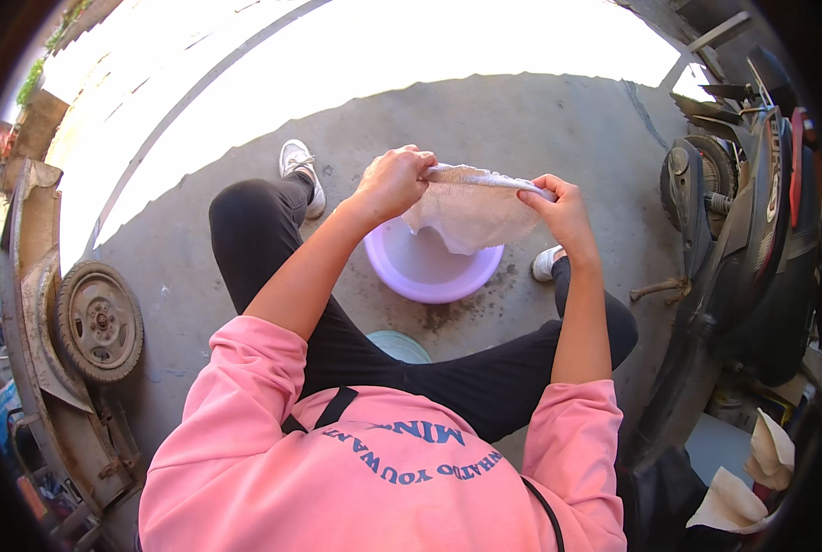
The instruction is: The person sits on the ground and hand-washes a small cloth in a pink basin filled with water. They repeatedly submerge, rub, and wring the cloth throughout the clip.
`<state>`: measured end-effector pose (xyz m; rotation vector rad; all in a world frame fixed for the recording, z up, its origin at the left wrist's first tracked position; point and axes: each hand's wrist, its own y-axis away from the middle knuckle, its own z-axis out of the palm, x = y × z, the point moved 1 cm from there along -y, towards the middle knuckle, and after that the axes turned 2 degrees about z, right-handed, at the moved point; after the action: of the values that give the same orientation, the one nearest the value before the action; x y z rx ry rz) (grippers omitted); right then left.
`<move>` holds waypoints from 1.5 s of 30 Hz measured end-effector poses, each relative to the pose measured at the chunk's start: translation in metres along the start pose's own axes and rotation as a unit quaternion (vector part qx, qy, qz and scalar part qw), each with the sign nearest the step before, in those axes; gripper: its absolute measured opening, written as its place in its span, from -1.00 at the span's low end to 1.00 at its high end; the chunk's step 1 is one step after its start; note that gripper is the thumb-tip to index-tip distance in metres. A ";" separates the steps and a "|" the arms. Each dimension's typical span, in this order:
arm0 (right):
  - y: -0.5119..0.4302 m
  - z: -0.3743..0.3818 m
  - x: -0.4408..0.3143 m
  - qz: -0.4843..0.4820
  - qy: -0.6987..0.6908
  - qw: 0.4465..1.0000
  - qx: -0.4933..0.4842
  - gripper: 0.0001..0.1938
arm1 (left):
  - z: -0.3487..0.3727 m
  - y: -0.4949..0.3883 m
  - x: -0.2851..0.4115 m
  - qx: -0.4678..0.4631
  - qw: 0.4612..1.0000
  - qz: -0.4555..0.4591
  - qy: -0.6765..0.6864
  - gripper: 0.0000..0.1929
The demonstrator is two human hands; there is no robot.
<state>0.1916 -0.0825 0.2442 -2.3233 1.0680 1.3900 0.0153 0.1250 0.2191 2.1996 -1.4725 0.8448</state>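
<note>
A thin, pale cloth (476,210) with a frayed top edge is stretched between my two hands. My left hand (398,178) grips its upper left corner, and my right hand (561,207) pinches the upper right corner between thumb and fingers. The lower part of the cloth hangs down in front of a purple plastic basin (433,291), hiding its far right side. Cloudy, pale liquid appears to lie in the basin, which stands on the concrete floor between my feet. Whether the cloth's lower edge touches the basin cannot be told.
Dark wet spots (445,314) mark the floor beside the basin. A motor scooter (742,228) stands at the right, with pale crumpled cloths (735,500) near it. At the left, a wheel with a tyre (100,321) leans by a rusty metal frame (35,276). Under me shows a pale green round seat (398,345).
</note>
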 end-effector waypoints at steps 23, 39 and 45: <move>0.004 0.174 0.206 0.035 0.339 0.933 -0.118 -0.76 | 0.222 0.058 -0.140 -0.259 0.947 -0.022 -0.188 -0.83; 0.017 0.268 0.278 0.144 0.331 0.912 -0.194 -0.74 | 0.268 0.073 -0.156 -0.398 0.892 -0.084 -0.195 -0.61; 0.008 0.259 0.280 0.119 0.303 0.913 -0.247 -0.69 | 0.275 0.068 -0.157 -0.299 0.933 -0.141 -0.144 -0.73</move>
<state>0.0930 -0.0825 -0.1240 -3.2312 1.3062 1.1247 -0.0142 0.0459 -0.0932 2.0247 -1.2637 -0.0380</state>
